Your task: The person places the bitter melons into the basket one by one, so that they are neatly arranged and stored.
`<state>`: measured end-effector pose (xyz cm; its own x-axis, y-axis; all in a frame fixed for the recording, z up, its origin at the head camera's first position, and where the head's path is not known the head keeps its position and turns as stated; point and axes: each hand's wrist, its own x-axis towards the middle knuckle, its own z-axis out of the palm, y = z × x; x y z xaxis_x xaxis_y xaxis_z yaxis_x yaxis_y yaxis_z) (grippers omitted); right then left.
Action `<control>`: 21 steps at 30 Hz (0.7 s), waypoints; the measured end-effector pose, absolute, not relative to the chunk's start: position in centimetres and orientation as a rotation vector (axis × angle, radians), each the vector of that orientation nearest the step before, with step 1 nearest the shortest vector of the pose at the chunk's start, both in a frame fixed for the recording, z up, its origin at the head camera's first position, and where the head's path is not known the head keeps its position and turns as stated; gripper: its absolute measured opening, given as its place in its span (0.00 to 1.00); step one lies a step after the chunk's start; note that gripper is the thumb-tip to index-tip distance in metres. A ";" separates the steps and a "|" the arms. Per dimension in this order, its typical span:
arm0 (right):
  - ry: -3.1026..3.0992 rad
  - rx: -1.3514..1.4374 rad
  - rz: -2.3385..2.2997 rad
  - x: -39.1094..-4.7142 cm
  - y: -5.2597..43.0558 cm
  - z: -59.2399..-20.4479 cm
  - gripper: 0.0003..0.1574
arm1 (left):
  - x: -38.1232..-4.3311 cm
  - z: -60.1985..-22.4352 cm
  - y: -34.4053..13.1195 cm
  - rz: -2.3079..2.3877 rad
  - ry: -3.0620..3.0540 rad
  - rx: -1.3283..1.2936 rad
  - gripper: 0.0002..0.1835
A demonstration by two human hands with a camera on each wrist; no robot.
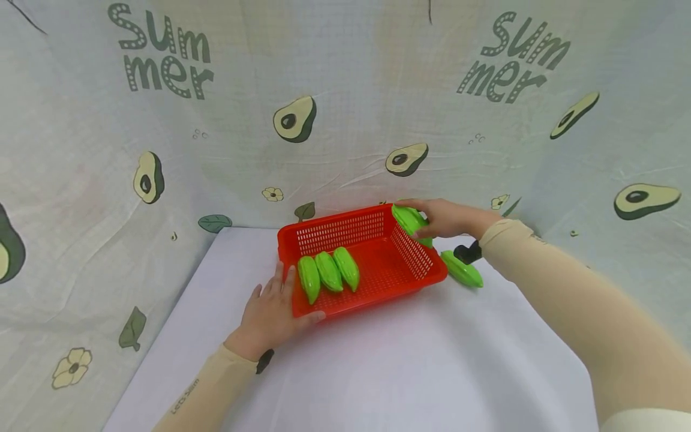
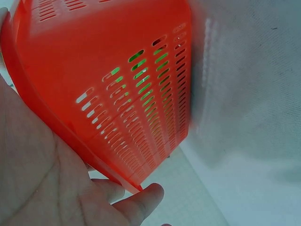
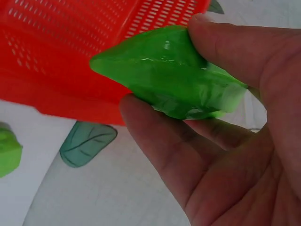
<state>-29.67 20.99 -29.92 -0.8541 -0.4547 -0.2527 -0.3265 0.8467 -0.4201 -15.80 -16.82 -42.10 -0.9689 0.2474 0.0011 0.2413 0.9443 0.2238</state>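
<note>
Green ridged fruit (image 3: 164, 70) — in right hand (image 1: 447, 218)

A pale, whitish cloth (image 1: 345, 72) stands as a wall behind the table (image 1: 388, 366) and along its left and right edges. The cloth carries printed avocado halves (image 1: 294, 119) and, high on both sides, the grey-green word "Summer" (image 1: 164, 51). A printed leaf (image 1: 215, 223) lies close to the table's far left corner, and a cream flower (image 1: 72, 368) is outside its left edge. Soft wrinkles cross the fabric. The tabletop is plain and very light. The lighting appears diffuse, though its source I cannot determine.
</note>
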 end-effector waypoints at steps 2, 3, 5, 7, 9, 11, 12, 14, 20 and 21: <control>2.651 -0.592 -0.516 -30.4 19.8 -30.7 0.53 | -15.9 -42.1 -16.9 0.345 3.070 0.383 0.68; 2.638 -0.599 -0.503 -30.6 19.2 -31.1 0.53 | -15.9 -42.0 -16.9 0.343 3.069 0.381 0.68; 2.601 -0.607 -0.488 -31.0 18.1 -31.9 0.52 | -15.9 -42.0 -16.9 0.339 3.069 0.375 0.68; 2.573 -0.616 -0.476 -31.3 17.1 -32.8 0.51 | -15.9 -42.0 -16.9 0.335 3.070 0.369 0.68; 2.545 -0.625 -0.477 -31.6 16.2 -33.7 0.51 | -15.9 -42.0 -16.9 0.341 3.067 0.365 0.68; 2.531 -0.632 -0.471 -31.8 15.4 -34.4 0.50 | -16.0 -42.0 -16.9 0.342 3.064 0.363 0.68; 2.513 -0.624 -0.484 -31.9 15.1 -34.7 0.49 | -15.9 -42.0 -16.9 0.342 3.063 0.361 0.68; 2.493 -0.609 -0.494 -32.0 14.4 -35.3 0.49 | -15.9 -41.9 -16.9 0.345 3.063 0.364 0.68; 2.462 -0.544 -0.484 -32.5 12.9 -36.7 0.48 | -15.9 -41.9 -16.8 0.339 3.060 0.365 0.68; 2.463 -0.546 -0.481 -32.7 12.8 -37.0 0.48 | -15.9 -41.9 -16.8 0.335 3.058 0.363 0.68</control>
